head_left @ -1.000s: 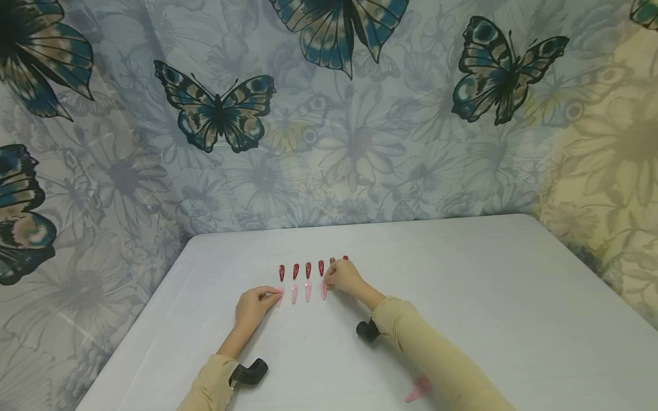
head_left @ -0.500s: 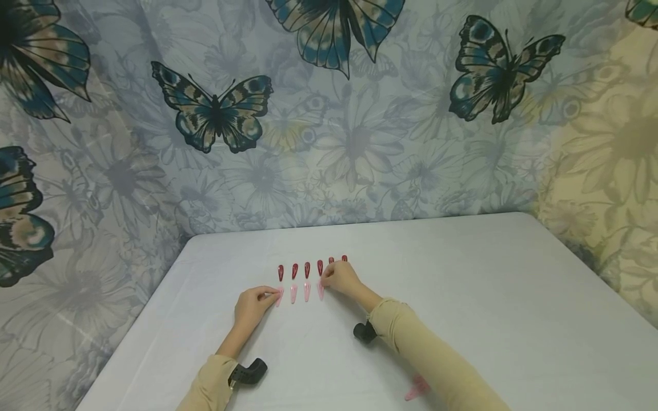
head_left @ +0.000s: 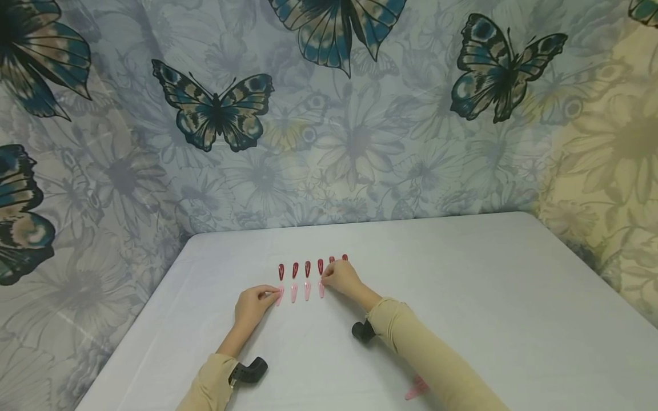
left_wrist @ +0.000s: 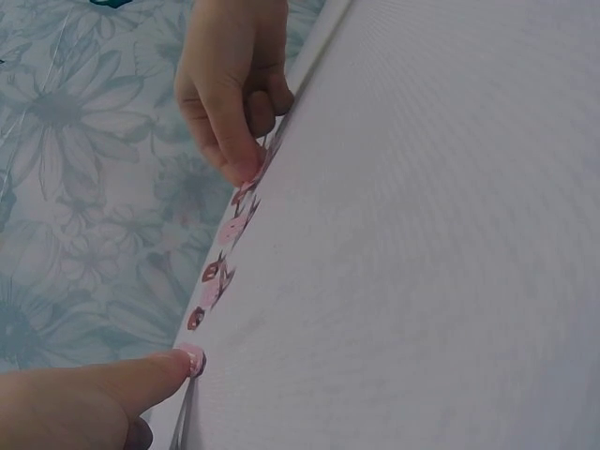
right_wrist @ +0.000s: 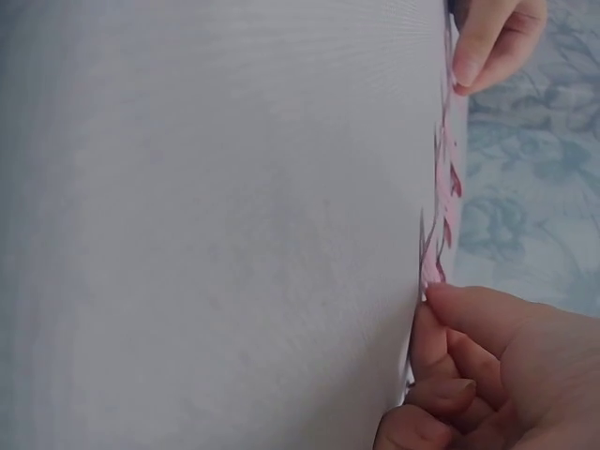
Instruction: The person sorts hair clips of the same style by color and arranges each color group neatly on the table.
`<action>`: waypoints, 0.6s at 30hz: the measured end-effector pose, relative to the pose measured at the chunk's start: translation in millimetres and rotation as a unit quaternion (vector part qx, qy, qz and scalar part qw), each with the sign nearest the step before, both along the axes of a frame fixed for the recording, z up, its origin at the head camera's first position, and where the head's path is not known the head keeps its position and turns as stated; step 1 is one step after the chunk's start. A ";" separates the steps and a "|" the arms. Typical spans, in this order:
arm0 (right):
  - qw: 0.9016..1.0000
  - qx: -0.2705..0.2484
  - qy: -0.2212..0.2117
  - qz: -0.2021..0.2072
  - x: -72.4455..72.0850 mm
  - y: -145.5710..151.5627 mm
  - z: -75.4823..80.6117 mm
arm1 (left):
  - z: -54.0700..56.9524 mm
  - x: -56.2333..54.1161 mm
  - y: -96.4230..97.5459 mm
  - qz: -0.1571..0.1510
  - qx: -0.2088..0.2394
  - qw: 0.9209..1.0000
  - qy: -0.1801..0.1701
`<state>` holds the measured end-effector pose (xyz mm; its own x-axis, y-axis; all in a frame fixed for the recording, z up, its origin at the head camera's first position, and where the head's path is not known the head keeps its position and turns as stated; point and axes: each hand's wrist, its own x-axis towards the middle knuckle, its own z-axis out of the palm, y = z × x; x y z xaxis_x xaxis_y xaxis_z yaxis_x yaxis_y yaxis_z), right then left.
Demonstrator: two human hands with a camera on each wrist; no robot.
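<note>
On the white table, several dark red snap hair clips (head_left: 308, 269) lie in a row, tips toward me. Nearer to me runs a second row, of pink hair clips (head_left: 307, 291). My left hand (head_left: 253, 307) pinches the leftmost pink hair clip (head_left: 279, 300) by its upper end; in the left wrist view a fingertip covers part of that clip (left_wrist: 195, 360). At the right end of the pink row, my right hand (head_left: 343, 278) pinches another pink hair clip (head_left: 321, 291) between thumb and forefinger. This hand partly hides the red clips behind it.
More pink hair clips (head_left: 417, 388) lie in a small heap at the near right, partly behind the right sleeve (head_left: 426, 348). A black wrist camera (head_left: 249, 371) juts from the left wrist. Butterfly-patterned cloth (head_left: 354, 160) hangs behind the table's far edge (head_left: 370, 223).
My right hand has shifted slightly left with its pink clip, bringing it a little closer to the neighbouring clip. The left hand has stayed on the leftmost pink clip.
</note>
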<state>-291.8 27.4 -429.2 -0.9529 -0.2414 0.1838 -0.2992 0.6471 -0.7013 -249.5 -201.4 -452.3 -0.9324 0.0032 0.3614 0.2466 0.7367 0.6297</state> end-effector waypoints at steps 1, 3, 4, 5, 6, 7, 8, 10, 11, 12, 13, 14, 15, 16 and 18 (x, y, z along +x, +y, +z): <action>1.000 0.002 -0.001 0.000 -0.1 0.1 0.0 | 0.1 -0.1 0.1 0.000 -0.001 1.000 0.000; 1.000 0.005 -0.003 -0.001 -0.3 0.3 -0.1 | 0.4 -0.2 0.3 0.000 0.000 1.000 -0.001; 1.000 0.007 -0.004 -0.002 -0.3 0.2 -0.3 | 0.5 -0.1 0.3 0.000 0.000 1.000 0.000; 1.000 0.009 -0.004 -0.002 -0.1 0.3 -0.4 | 0.6 0.1 0.4 0.000 0.000 1.000 0.001; 1.000 0.011 -0.006 -0.004 -0.4 0.1 -0.7 | 0.4 0.1 0.3 0.001 -0.001 1.000 0.002; 1.000 0.011 -0.006 -0.005 -0.6 0.0 -0.9 | 0.3 -0.1 0.3 0.001 -0.001 1.000 0.003; 1.000 0.012 -0.005 -0.007 -0.8 0.1 -1.1 | 0.1 -0.2 0.3 0.002 -0.001 1.000 0.004; 1.000 0.014 -0.006 -0.008 -0.9 0.1 -1.4 | -0.2 -0.4 0.3 0.004 -0.002 1.000 0.007; 1.000 0.014 -0.007 -0.008 -0.9 0.2 -1.6 | -0.4 -0.4 0.3 0.003 -0.003 1.000 0.008; 1.000 0.014 -0.009 -0.008 -0.9 0.3 -2.0 | -0.8 -0.7 0.3 0.002 -0.004 1.000 0.008; 1.000 0.015 -0.008 -0.007 -1.0 0.7 -2.4 | -0.8 -0.7 0.4 0.002 -0.004 1.000 0.007; 1.000 0.014 -0.006 -0.006 -1.0 0.9 -2.8 | -0.8 -0.7 0.5 0.002 -0.002 1.000 0.005; 1.000 0.013 -0.005 -0.006 -1.2 1.1 -3.1 | -0.6 -0.7 0.5 0.002 -0.001 1.000 0.004; 1.000 0.013 -0.003 -0.005 -1.4 1.4 -3.5 | -0.5 -0.6 0.5 0.002 -0.001 1.000 0.003; 1.000 0.012 0.000 -0.005 -1.7 1.9 -4.0 | -0.2 -0.8 0.4 0.003 0.001 1.000 0.000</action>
